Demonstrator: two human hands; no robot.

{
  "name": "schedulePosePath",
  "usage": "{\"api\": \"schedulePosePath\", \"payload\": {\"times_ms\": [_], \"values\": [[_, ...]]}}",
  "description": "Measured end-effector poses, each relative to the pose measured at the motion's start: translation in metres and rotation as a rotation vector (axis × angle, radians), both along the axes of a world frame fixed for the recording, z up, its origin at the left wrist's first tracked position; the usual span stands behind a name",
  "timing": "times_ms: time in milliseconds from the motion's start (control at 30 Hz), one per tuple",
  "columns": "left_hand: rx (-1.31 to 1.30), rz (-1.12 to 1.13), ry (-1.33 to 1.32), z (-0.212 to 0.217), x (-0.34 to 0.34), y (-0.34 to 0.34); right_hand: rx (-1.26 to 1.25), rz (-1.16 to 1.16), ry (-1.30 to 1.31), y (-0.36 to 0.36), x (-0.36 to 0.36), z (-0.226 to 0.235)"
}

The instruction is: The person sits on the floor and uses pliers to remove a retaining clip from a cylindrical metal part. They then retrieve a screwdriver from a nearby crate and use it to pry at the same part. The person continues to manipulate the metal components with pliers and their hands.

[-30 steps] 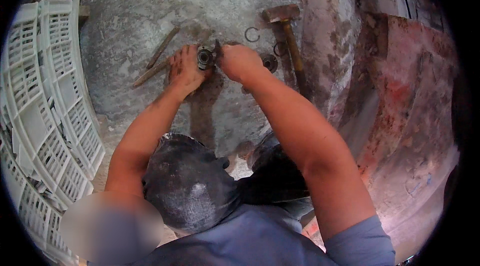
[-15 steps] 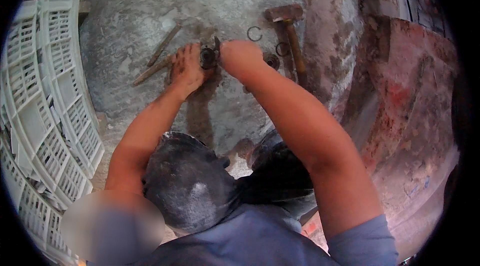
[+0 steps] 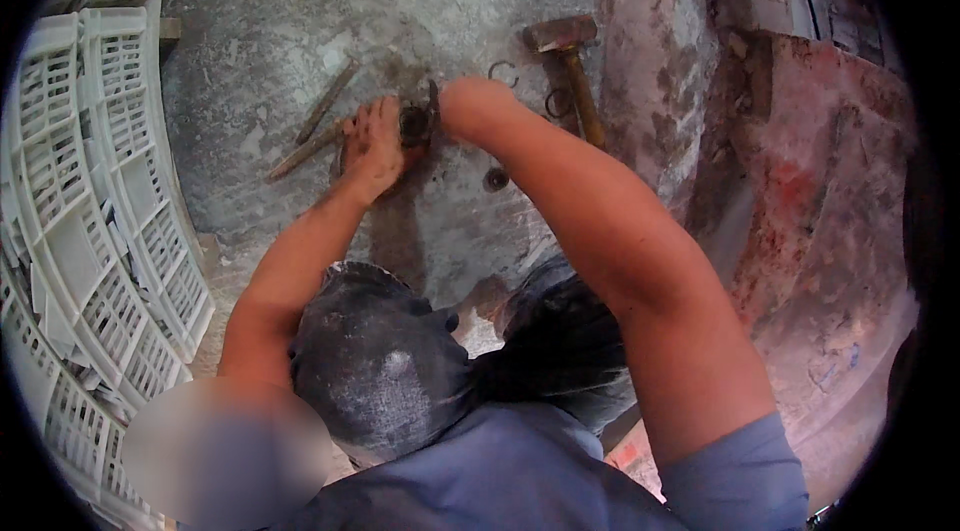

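Note:
My left hand (image 3: 373,153) grips a dark round metal part (image 3: 413,124) with a hollow in its face, its fingers over the side and top. Closed in a fist, my right hand (image 3: 474,111) has a dark pointed metal tool (image 3: 433,99) showing at its left side, with the tip against or just beside that part. The rest of the tool is hidden in the fist, so its kind cannot be made out. Below my right wrist lies a small dark ring-shaped part (image 3: 496,179). Beyond the wrist are two open snap rings, one (image 3: 491,72) nearer the fist and another (image 3: 548,103) closer to the hammer.
A wooden-handled sledgehammer (image 3: 583,96) lies on the rough grey floor (image 3: 260,11). Two rods (image 3: 326,103) (image 3: 302,153) lie by my left hand. White slatted crates (image 3: 120,131) stand along the left. A large reddish, worn piece (image 3: 820,181) is at the right.
My right forearm has shifted a little; the small ring-shaped part below the wrist now shows fully, while a round part beside the wrist is now covered. The view has shifted slightly.

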State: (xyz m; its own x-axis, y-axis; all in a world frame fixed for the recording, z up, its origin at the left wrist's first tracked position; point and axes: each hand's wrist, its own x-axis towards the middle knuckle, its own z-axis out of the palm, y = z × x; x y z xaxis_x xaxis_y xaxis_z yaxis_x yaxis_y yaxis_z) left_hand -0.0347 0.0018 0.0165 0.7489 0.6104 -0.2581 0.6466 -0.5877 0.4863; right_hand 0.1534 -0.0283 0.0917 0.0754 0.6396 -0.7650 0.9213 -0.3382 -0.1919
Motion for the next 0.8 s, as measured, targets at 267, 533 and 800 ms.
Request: {"api": "schedulePosePath", "payload": {"times_ms": [267,533,800], "values": [[-0.077,0.019,0.048,0.013,0.012,0.003,-0.086,0.033,0.063,-0.012,0.014,-0.02],[-0.086,0.036,0.078,0.006,0.004,0.003,0.035,-0.402,0.174,-0.044,0.015,-0.007],[-0.102,0.085,0.073,0.012,0.006,0.002,0.218,-0.827,0.205,-0.062,-0.024,-0.026]]}}
